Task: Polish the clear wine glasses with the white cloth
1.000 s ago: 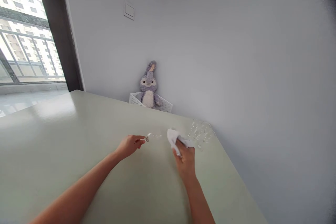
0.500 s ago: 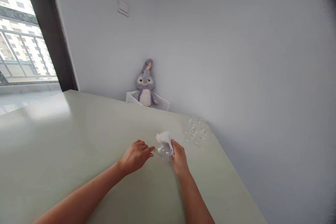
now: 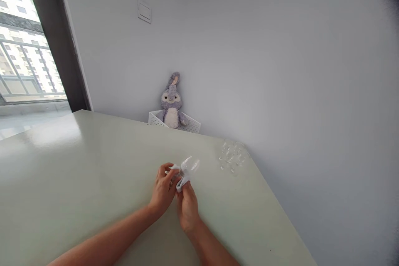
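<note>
A clear stemmed glass (image 3: 190, 164) is held above the table, its bowl pointing up and away to the right. My left hand (image 3: 162, 187) is closed around its foot end, fingers bent over the stem. My right hand (image 3: 188, 208) pinches a white cloth (image 3: 183, 182) that wraps the stem just under the bowl. The two hands nearly touch, and their fingers and the cloth hide most of the stem and foot.
Several clear glasses (image 3: 232, 157) are grouped by the right edge of the pale green table (image 3: 109, 162). Against the wall, a plush rabbit (image 3: 171, 108) sits in a white perforated basket (image 3: 191, 124) beyond the table's far edge. A window is at left.
My right hand has moved left with the cloth, from the bowl to the stem. The glass has turned from lying sideways to bowl up. My left hand has closed further around the foot end.
</note>
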Motion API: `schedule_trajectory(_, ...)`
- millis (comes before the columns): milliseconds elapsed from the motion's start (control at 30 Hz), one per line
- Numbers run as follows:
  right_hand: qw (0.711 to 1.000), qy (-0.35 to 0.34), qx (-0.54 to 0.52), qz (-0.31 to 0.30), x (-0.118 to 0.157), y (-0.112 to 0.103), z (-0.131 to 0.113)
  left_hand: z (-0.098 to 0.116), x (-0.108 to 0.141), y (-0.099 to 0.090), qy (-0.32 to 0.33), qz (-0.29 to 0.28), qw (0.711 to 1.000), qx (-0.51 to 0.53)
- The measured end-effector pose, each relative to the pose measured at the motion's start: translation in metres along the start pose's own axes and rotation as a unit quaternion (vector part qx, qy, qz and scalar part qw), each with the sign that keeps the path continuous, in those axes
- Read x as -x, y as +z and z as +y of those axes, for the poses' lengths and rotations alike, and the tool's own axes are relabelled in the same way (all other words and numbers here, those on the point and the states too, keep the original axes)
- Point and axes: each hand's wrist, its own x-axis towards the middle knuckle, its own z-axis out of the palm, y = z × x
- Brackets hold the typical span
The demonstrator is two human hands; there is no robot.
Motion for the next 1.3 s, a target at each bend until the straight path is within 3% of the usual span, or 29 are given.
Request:
schedule_trajectory(100,0.994,-0.038,0.095,-0.028,0.001,-0.001,0.001,0.001,0.003,0.001,-0.031,-0.003,0.999,0.041)
schedule_trajectory(200,0.983,-0.087,0.153,-0.045,0.001,-0.004,-0.003,0.003,0.006,0.004,-0.064,-0.025,0.987,0.148)
schedule_trajectory(367,0.967,-0.121,0.218,-0.052,0.003,-0.006,-0.003,0.008,0.006,0.009,-0.178,-0.089,0.932,0.302)
schedule_trajectory(500,0.972,-0.108,0.208,-0.020,-0.004,-0.012,-0.002,0.016,-0.001,0.003,-0.254,-0.097,0.892,0.363)
schedule_trajectory(667,0.996,-0.011,0.032,0.084,-0.013,-0.015,-0.006,0.018,-0.012,-0.012,-0.167,0.001,0.947,0.276)
schedule_trajectory(767,0.999,0.022,0.034,-0.006,-0.006,-0.006,0.000,0.013,-0.015,-0.015,-0.116,0.041,0.966,0.227)
schedule_trajectory(833,0.991,0.012,0.113,-0.072,0.003,0.002,0.004,0.008,-0.018,-0.018,-0.092,0.049,0.973,0.204)
schedule_trajectory(900,0.963,-0.025,0.237,-0.126,0.012,0.006,0.003,0.003,-0.023,-0.022,-0.084,0.063,0.977,0.186)
schedule_trajectory(1000,0.877,-0.097,0.404,-0.239,0.023,0.005,-0.013,-0.005,-0.034,-0.034,-0.094,0.094,0.978,0.162)
schedule_trajectory(1067,0.831,-0.141,0.466,-0.271,0.027,0.002,-0.030,-0.008,-0.039,-0.041,-0.098,0.098,0.981,0.134)
schedule_trajectory(1167,0.815,-0.180,0.516,-0.193,0.026,-0.003,-0.054,-0.007,-0.037,-0.041,-0.090,0.062,0.989,0.101)
schedule_trajectory(1300,0.875,-0.171,0.446,-0.082,0.012,-0.009,-0.059,0.002,-0.020,-0.024,-0.011,-0.059,0.995,0.085)
